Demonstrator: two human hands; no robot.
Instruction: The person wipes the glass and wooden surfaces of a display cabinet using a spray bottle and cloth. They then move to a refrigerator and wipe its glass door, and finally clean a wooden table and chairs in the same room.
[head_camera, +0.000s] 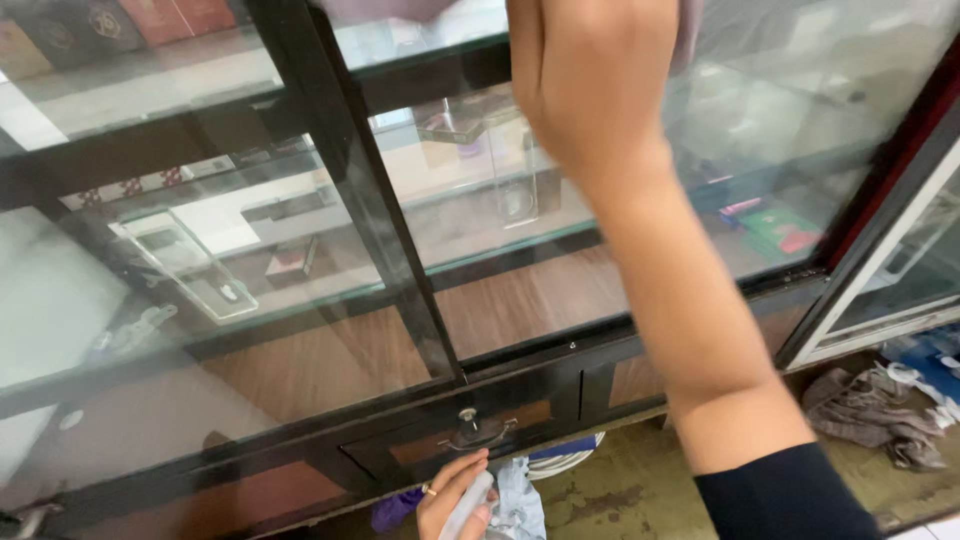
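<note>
At the top centre of the frame the right hand presses a pinkish cloth flat against the glass door of the display cabinet; its grip is hidden. At the bottom centre the left hand curls closed around a pale bottle.

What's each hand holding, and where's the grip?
Right hand presses a greyish cloth flat against the cabinet glass, mostly hidden behind it. Left hand grips a pale bottle-like thing around its body.

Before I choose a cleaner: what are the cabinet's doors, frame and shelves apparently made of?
Sliding doors: clear glass, glossy, showing reflections and the items behind. Frame: dark, smooth, probably painted metal or laminate; unclear which. Shelves: brown wood grain, likely laminate.
</note>
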